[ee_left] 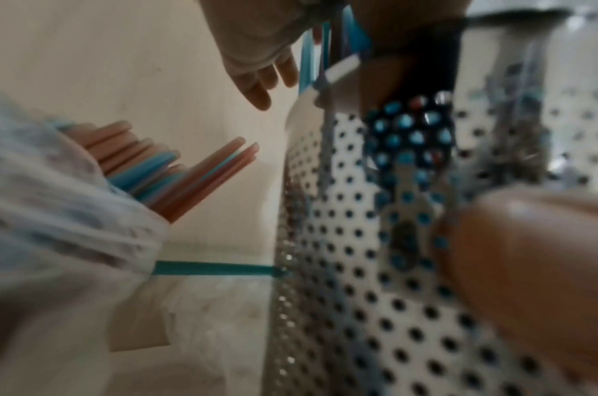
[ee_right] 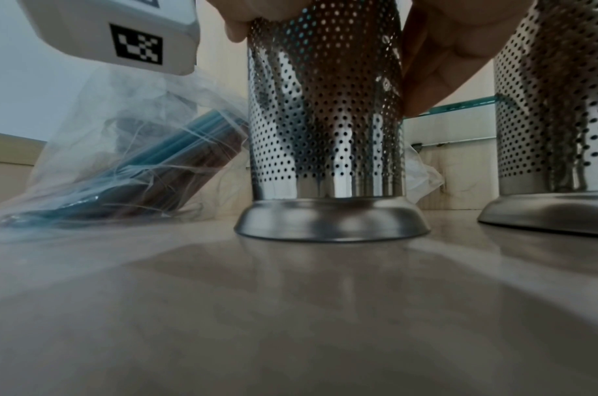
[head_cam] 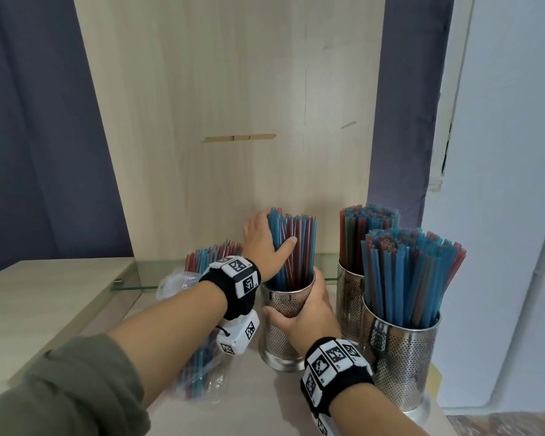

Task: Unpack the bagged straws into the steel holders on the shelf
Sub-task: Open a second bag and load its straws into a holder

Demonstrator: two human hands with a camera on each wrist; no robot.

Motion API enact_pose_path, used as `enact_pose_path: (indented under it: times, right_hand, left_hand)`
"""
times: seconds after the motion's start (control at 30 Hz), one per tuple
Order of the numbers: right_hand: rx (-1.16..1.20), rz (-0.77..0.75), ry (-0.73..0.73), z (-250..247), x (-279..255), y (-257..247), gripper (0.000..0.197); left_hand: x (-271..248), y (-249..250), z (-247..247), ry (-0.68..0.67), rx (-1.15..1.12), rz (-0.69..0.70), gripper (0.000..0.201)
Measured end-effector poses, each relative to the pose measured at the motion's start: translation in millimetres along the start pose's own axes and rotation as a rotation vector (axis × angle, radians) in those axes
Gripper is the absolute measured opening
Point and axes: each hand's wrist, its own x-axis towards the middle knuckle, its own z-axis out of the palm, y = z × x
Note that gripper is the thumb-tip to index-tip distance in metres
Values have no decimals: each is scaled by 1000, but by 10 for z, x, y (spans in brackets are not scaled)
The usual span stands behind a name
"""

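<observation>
Lower middle of the frame, our right hand (head_cam: 309, 313) is wrapping the steel holder (head_cam: 280, 335); above it our left hand (head_cam: 261, 243) is curling round the straws (head_cam: 296, 247). They're leaning loose, so tugging could tip it or spill some. The bag (head_cam: 202, 357) is lying lower left.

The left arm covers most of the bag of straws (head_cam: 202, 366) in the head view, and the left wrist view is blurred throughout. The right hand (head_cam: 309, 313) hides the near holder's (head_cam: 279, 338) right wall, and its fingers (ee_right: 460, 53) are cut off by the right wrist view's top edge.
</observation>
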Motion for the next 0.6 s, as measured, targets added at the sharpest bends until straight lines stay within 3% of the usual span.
enact_pose_path:
  times: [0.13, 0.33, 0.4, 0.5, 0.6]
  right_hand:
    - [6, 4, 3, 12, 0, -1, 121]
    - [20, 8, -3, 15, 9, 18, 121]
    - [23, 5, -8, 9, 12, 23, 122]
    - [24, 3, -16, 9, 23, 39, 124]
    - [20, -4, -18, 9, 31, 47, 122]
  left_hand:
    - [61, -21, -98, -109, -137, 23, 97]
    - [139, -12, -304, -233, 7, 101, 82]
    - [127, -22, -420, -166, -56, 75, 88]
    - [152, -130, -723, 15, -130, -6, 79]
    - [172, -436, -978, 106, -20, -201, 75]
